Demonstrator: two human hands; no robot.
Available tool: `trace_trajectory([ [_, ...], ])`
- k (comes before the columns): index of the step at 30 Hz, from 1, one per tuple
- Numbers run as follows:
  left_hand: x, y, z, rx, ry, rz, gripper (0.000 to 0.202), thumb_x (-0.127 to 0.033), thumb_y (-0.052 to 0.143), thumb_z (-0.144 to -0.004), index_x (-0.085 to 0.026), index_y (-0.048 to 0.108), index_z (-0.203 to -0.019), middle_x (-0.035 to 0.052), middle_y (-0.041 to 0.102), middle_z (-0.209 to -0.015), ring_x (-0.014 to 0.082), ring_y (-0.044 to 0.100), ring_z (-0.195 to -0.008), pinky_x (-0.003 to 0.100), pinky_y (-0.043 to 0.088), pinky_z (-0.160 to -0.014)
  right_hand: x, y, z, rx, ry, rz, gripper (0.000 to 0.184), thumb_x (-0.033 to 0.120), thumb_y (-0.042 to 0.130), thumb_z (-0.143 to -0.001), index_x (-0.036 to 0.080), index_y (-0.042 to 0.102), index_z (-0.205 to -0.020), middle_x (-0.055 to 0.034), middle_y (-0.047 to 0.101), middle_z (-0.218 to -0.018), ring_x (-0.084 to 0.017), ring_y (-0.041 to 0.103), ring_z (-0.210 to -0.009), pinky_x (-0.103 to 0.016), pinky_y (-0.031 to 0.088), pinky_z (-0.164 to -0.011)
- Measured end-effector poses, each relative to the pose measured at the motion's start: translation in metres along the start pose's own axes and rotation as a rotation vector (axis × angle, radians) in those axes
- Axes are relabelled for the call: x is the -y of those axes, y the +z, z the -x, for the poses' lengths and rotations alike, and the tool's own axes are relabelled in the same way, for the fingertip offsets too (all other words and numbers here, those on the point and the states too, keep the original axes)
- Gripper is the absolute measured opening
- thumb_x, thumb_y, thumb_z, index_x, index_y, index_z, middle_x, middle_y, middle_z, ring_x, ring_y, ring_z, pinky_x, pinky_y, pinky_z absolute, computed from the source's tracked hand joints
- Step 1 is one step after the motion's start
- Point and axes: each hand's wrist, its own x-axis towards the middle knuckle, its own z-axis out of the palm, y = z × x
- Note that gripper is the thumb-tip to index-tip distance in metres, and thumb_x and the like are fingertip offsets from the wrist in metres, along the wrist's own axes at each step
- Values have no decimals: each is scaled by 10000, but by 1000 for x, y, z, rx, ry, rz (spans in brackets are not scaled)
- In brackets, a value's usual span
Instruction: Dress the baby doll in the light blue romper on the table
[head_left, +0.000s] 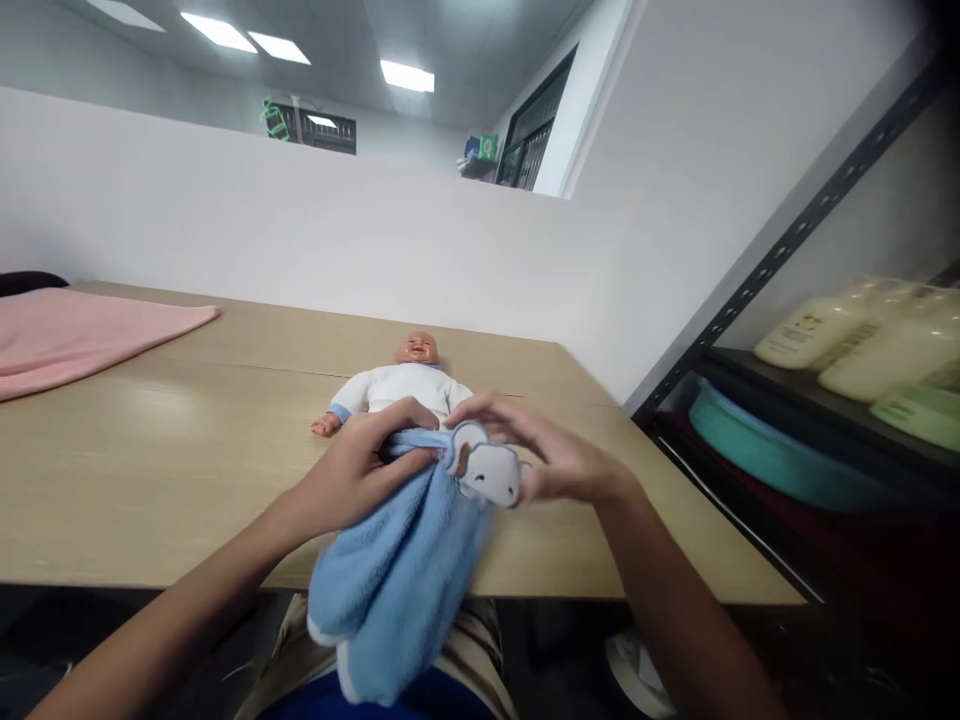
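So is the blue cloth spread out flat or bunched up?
Bunched up: the blue cloth hangs in folds below the left hand, gathered near its top.

doll [409, 388] on table [187, 480], behind the towel [409, 560]

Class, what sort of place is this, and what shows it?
Possibly a baby-care practice room: a baby doll lies on the table, while bottles and a teal basin sit on the rack to the right.
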Motion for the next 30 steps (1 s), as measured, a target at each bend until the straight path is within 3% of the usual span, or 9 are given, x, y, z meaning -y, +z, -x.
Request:
trace_trajectory([
  [3, -10, -1, -1, -83, -71, -90, 167, -396, 653, -1126, -239, 708, -1112, -5, 748, -982, 189, 671, -887, 287, 491, -823, -15, 36, -7, -34, 77, 169, 661, 624, 1020, -777, 223, 741, -1223, -62, 765, -1143, -286, 697, -1077, -407, 580, -993],
  [6, -5, -20, 0, 62, -191, -144, 292, -535, 694, -1092, -253, 728, -1164, 2, 749, -974, 216, 679, -881, 296, 525, -803, -27, 54, -13, -93, 129, 107, 451, 649, 867, -943, 218, 740, -960, -4, 706, -867, -226, 640, -844, -374, 580, -861],
  [9, 15, -45, 1, 356, -262, -120, 393, -636, 840, -950, -258, 790, -1046, 1, 734, -914, 233, 688, -863, 289, 557, -753, -38, 55, -18, -190, 115, -30, 478, 692, 805, -982, 234, 802, -1121, -67, 801, -1125, -311, 705, -1138, -476, 560, -1103],
  [11, 29, -55, 2, 446, -258, -44, 446, -681, 880, -886, -245, 788, -884, 3, 712, -861, 226, 681, -815, 287, 571, -721, -44, 51, -21, -234, 143, -91, 564, 721, 800, -978, 256, 804, -1296, -97, 782, -1393, -358, 630, -1428, -538, 442, -1293],
  [13, 38, -56, 5, 407, -254, 37, 466, -711, 842, -912, -245, 821, -913, 30, 761, -927, 252, 722, -893, 320, 622, -799, -50, 47, -24, -171, 202, -116, 649, 737, 813, -964, 262, 774, -1405, -101, 744, -1505, -351, 602, -1501, -537, 433, -1322],
  [17, 41, -42, 13, 228, -391, 149, 531, -732, 717, -1019, -325, 830, -1340, 93, 802, -1438, 341, 667, -1456, 437, 600, -1163, -55, 46, -28, 141, 243, -57, 743, 646, 966, -848, 236, 751, -1430, -90, 802, -1373, -319, 741, -1295, -465, 603, -1152],
  [21, 45, -34, 22, 233, -520, 213, 551, -758, 710, -1016, -345, 834, -1360, 92, 777, -1521, 344, 638, -1530, 450, 587, -1201, -54, 49, -29, 274, 196, -93, 559, 571, 941, -892, 243, 801, -1323, -55, 826, -1341, -302, 746, -1312, -455, 581, -1200],
  [27, 60, -32, 37, 607, -512, 516, 781, -811, 954, -708, -263, 854, -1256, 125, 864, -1181, 365, 828, -1085, 456, 695, -912, -71, 57, -27, -37, 269, -522, 623, 609, 1018, -793, 230, 820, -1246, -81, 833, -1293, -268, 769, -1230, -427, 586, -1176],
  [30, 64, -20, 43, 470, -507, 621, 771, -714, 1014, -704, -256, 829, -1296, 121, 860, -1199, 369, 808, -1168, 510, 663, -1022, -88, 63, -25, -105, 290, -661, 708, 655, 1036, -741, 204, 816, -1241, -109, 845, -1248, -265, 796, -1150, -415, 622, -1119],
])
